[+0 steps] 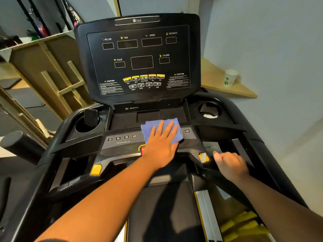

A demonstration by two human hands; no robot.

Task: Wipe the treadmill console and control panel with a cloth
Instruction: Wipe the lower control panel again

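Observation:
A black treadmill console (138, 56) with dark display windows and yellow buttons stands upright ahead of me. Below it lies the grey control panel (120, 140) with numbered keys. A blue cloth (148, 127) lies flat on the middle of that panel. My left hand (161, 142) presses on the cloth with straight, spread fingers and partly covers a red button. My right hand (230, 164) grips the black right handlebar (218, 170) beside a yellow-rimmed sensor pad (203, 157).
A phone (90, 117) stands in the left cup holder, and the right cup holder (209, 110) holds something pale. A paper cup (230, 78) sits on a wooden shelf at the right wall. A wooden frame leans at the left. The treadmill belt (167, 206) runs below.

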